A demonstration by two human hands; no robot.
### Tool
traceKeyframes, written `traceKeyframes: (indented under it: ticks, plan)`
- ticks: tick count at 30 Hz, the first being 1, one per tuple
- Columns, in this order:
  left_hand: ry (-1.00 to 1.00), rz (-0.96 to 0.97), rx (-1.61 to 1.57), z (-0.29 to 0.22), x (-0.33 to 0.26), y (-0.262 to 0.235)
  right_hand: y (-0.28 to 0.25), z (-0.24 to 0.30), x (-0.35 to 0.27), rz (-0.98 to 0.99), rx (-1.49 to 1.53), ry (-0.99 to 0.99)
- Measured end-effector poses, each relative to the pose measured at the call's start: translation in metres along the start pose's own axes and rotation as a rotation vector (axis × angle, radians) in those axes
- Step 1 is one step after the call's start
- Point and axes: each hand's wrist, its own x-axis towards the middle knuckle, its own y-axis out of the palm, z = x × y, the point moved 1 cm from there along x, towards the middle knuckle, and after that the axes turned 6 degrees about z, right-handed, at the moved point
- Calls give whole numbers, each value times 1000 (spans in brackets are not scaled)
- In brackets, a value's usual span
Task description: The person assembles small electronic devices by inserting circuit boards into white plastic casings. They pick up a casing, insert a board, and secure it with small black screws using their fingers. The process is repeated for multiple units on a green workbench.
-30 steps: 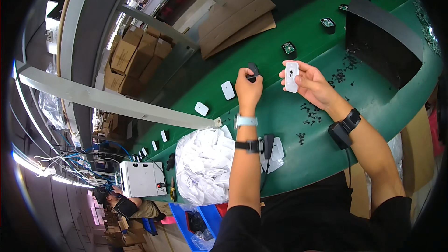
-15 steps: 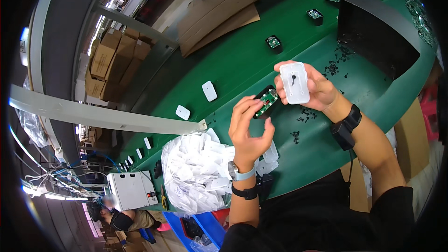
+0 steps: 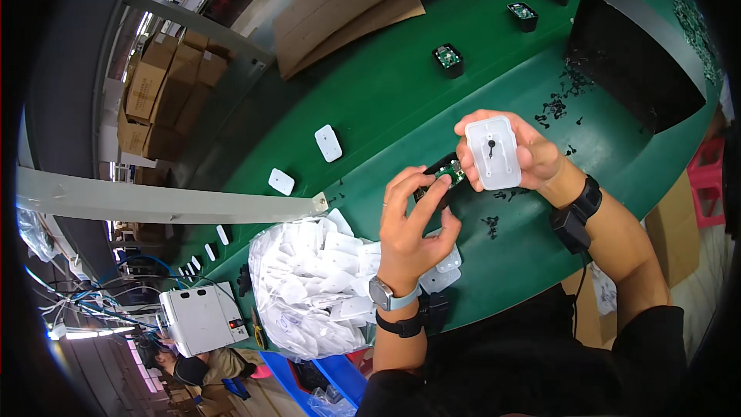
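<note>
White plastic cover (image 3: 494, 153), rounded and rectangular with a small dark pin in its centre, rests in the right hand (image 3: 515, 153), whose fingers are curled around its edges, above the green conveyor belt (image 3: 370, 100). Just beside it, the left hand (image 3: 415, 220) pinches a small black base with a green circuit board (image 3: 443, 177) between thumb and fingertips. It looks like the joining step: the two halves are close but not yet together, so the next move calls for lining up the edges and pressing evenly. Most of the black base is hidden behind the left fingers, and how the board sits inside is hard to make out. A bag of white covers (image 3: 316, 293) lies near the left wrist.
</note>
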Motion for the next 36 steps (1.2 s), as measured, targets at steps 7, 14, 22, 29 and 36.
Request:
traceKeyframes:
  ticks: [7, 14, 22, 29, 36]
  plan:
    - [-133, -134, -312, 9, -11, -3, 3, -6, 1, -1, -15, 54]
    - [-358, -242, -1051, 19, -16, 5, 10, -11, 4, 9, -21, 64]
    - [-634, -295, -1338, 5, -6, 12, 15, -17, 8, 13, -92, 83]
    - [-728, -303, -1245, 0, -4, 7, 20, -21, 6, 11, -116, 150]
    - [-742, -285, -1158, 4, -6, 8, 24, -20, 7, 16, -116, 165]
